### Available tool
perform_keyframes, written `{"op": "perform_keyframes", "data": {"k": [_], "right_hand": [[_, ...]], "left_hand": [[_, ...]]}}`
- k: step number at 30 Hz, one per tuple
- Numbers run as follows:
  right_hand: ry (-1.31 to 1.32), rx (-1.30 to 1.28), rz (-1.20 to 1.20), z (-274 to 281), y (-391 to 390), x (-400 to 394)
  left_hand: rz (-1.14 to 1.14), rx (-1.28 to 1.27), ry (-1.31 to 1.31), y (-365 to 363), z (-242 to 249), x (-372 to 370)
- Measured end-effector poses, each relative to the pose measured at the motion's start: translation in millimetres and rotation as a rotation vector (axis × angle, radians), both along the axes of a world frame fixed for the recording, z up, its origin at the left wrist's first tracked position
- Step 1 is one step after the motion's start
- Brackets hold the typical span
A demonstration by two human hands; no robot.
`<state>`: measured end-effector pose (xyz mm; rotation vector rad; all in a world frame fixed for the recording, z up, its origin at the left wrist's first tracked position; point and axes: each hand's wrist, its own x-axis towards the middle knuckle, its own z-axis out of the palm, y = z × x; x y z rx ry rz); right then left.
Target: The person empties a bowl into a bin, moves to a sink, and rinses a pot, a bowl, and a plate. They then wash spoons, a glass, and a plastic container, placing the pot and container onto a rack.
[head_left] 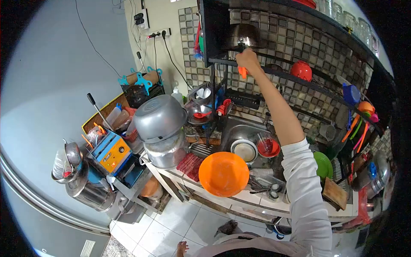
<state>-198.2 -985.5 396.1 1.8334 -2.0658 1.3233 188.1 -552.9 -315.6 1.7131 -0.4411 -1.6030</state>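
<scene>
My right hand [247,60] reaches up to the black shelf above the sink, its fingers closed round the handle of a dark metal pan [244,36]. Just below that hand hangs something orange [242,72]. My left hand [183,247] is low at the bottom edge of the view, over the floor, with its fingers apart and nothing in them. Below my right arm, the sink [239,130] holds a white bowl [244,151] and a red bowl [269,147]. At the counter's front edge lies a large orange basin [223,174].
On the left, a big metal basin [159,115] rests upside down on a pot [165,153]. A red bowl [302,71] sits on the shelf, with glasses [349,19] above. A green plate [322,165] and wooden board [334,193] stand right of my sleeve.
</scene>
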Motion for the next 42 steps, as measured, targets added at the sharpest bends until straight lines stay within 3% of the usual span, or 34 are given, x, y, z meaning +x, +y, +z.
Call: {"op": "perform_keyframes", "data": {"k": [2,3,5,6,8,10,12,17,19,20,23,24,25,26,33,42], "right_hand": [[-0.009,0.038,0.011,0,1,1],[0.035,0.031,0.005,-2,-1,2],[0.074,0.026,-0.006,-5,-4,1],[0.182,0.074,0.047,-6,-6,3],[0.283,0.126,0.097,-10,-7,6],[0.025,0.119,0.141,-14,-8,9],[0.042,0.124,0.144,-17,-5,12],[-0.228,-0.016,0.314,-33,8,23],[-0.249,0.052,0.331,-33,26,33],[-0.269,0.116,0.349,-33,31,37],[-0.173,-0.026,0.394,-58,8,39],[-0.072,-0.112,0.408,-63,1,39],[-0.243,-0.06,0.463,-58,23,47],[-0.244,-0.059,0.464,-55,29,51],[-0.32,-0.055,0.516,-47,32,53],[-0.497,-0.043,0.616,-40,57,48]], "left_hand": [[-0.09,-0.016,0.453,-1,-52,25],[-0.092,-0.014,0.451,-1,-64,27],[-1.193,-0.401,-1.054,-2,-68,30],[-1.2,-0.399,-1.056,3,-72,29],[-1.07,-0.289,-0.856,10,-68,28],[-0.929,-0.182,-0.657,13,-64,23],[-0.778,-0.077,-0.461,16,-63,21],[-0.376,0.169,0.035,-6,-45,7],[-0.277,0.156,-0.064,-9,-22,-4],[-0.178,0.141,-0.162,-7,12,-11],[-0.163,0.035,-0.135,-5,33,-18],[-0.163,0.036,-0.137,-10,35,-19],[-0.169,0.155,-0.13,-18,35,-20],[-0.174,0.274,-0.123,-23,32,-20],[-0.317,0.292,-0.119,-12,18,-11],[-0.187,0.247,-0.02,-26,28,-16]]}}
